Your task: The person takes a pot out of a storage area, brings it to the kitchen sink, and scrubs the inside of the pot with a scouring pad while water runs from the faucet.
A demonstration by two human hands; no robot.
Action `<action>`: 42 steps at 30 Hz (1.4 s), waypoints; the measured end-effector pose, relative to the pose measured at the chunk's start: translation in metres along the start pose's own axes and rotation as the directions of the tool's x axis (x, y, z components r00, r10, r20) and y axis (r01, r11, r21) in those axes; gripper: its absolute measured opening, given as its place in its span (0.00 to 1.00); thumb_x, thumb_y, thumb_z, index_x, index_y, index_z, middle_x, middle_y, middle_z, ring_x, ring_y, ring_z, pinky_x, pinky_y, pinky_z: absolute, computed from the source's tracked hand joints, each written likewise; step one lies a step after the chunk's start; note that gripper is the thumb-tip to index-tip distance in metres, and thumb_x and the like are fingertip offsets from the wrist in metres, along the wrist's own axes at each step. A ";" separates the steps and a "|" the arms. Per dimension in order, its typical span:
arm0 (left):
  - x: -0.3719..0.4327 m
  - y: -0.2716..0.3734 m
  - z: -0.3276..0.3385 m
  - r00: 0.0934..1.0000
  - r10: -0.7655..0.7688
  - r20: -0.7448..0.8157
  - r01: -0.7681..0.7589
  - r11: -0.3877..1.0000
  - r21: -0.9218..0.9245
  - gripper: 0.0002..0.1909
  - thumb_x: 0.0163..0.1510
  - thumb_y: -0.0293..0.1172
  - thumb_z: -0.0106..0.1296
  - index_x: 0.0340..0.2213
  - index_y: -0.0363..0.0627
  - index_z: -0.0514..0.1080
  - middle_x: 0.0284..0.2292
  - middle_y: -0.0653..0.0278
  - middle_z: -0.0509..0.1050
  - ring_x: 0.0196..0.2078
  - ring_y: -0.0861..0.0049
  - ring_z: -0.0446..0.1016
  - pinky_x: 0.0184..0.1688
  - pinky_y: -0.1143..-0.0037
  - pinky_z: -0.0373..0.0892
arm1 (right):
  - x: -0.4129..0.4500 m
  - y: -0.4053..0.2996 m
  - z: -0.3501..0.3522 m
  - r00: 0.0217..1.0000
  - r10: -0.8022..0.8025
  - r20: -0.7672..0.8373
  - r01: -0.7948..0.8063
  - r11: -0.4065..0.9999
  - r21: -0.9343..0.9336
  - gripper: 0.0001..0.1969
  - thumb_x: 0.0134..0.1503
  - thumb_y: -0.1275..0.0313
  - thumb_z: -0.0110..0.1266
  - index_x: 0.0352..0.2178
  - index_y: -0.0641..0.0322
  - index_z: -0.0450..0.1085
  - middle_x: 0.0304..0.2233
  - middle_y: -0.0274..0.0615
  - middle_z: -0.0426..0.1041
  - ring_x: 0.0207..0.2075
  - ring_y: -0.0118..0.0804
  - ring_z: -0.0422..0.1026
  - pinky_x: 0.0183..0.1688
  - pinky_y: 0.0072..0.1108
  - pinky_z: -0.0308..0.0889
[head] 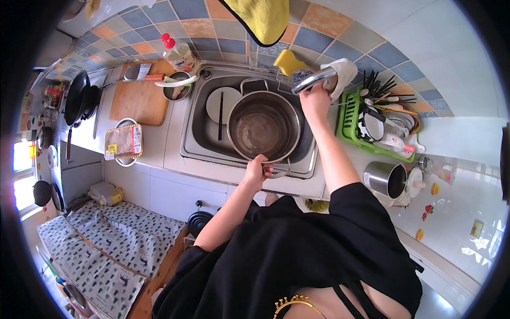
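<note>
A wide metal pot [261, 125] with a browned inside rests in the stainless steel sink [199, 145], its two loop handles towards the wall and towards me. My left hand [257, 171] grips its near side at the rim and handle. Behind and to the right, my right hand [316, 101] is at the chrome faucet [312, 81], its fingers partly hidden by the spout. A white cloth [344, 73] is wrapped around the faucet's upper part. Left of the pot, a white plate [217, 101] lies in the basin with black chopsticks [221, 115] across it.
Right of the sink stand a green dish rack [348, 109] with utensils and a steel pot [378, 177]. On the left are a small bowl [183, 91], a wooden cutting board [139, 101] with a cleaver [137, 72], wrapped meat [123, 141], and a detergent bottle [178, 54]. A yellow sponge [287, 63] sits behind the sink.
</note>
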State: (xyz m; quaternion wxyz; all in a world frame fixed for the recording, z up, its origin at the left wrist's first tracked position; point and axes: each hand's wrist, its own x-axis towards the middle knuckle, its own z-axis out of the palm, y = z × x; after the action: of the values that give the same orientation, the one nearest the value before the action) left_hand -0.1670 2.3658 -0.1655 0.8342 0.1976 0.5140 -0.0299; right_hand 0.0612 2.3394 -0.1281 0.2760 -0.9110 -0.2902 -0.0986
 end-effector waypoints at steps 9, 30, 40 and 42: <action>0.031 -0.015 -0.001 0.997 -0.011 0.081 0.017 0.997 -0.075 0.03 0.44 0.26 0.37 0.23 0.40 0.56 0.21 0.59 0.68 0.14 0.84 0.56 0.13 0.85 0.53 | -0.065 -0.018 -0.022 0.995 -0.073 0.072 0.036 0.908 0.417 0.15 0.39 0.76 0.51 0.33 0.59 0.61 0.28 0.39 0.63 0.17 0.33 0.65 0.21 0.23 0.63; 0.073 -0.037 0.066 0.977 -0.136 0.164 0.152 0.984 -0.090 0.15 0.43 0.24 0.34 0.36 0.36 0.54 0.40 0.43 0.65 0.12 0.89 0.49 0.12 0.89 0.47 | -0.023 0.166 -0.014 0.953 0.199 0.230 -0.041 0.835 -0.549 0.28 0.41 0.74 0.46 0.47 0.69 0.51 0.50 0.46 0.51 0.45 0.41 0.57 0.42 0.24 0.57; 0.083 -0.038 0.075 0.978 -0.128 0.163 0.143 0.986 -0.085 0.04 0.42 0.24 0.34 0.24 0.40 0.54 0.35 0.42 0.68 0.13 0.87 0.52 0.12 0.88 0.50 | -0.036 0.176 -0.020 0.922 0.257 0.291 -0.047 0.817 -0.574 0.25 0.43 0.75 0.44 0.47 0.63 0.53 0.48 0.40 0.54 0.45 0.37 0.57 0.43 0.24 0.55; 0.083 -0.039 0.077 0.978 -0.125 0.165 0.140 0.986 -0.086 0.04 0.42 0.24 0.34 0.24 0.40 0.54 0.35 0.41 0.68 0.13 0.87 0.52 0.12 0.87 0.50 | -0.041 0.179 -0.020 0.931 0.250 0.266 -0.054 0.815 -0.577 0.26 0.43 0.74 0.45 0.47 0.63 0.53 0.48 0.40 0.54 0.45 0.37 0.58 0.43 0.24 0.55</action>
State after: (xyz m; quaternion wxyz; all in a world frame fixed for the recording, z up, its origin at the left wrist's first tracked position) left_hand -0.0726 2.3144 -0.2188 0.8772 0.1189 0.4588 -0.0760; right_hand 0.1321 2.1874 -0.2050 -0.0491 -0.9753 -0.2155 -0.0027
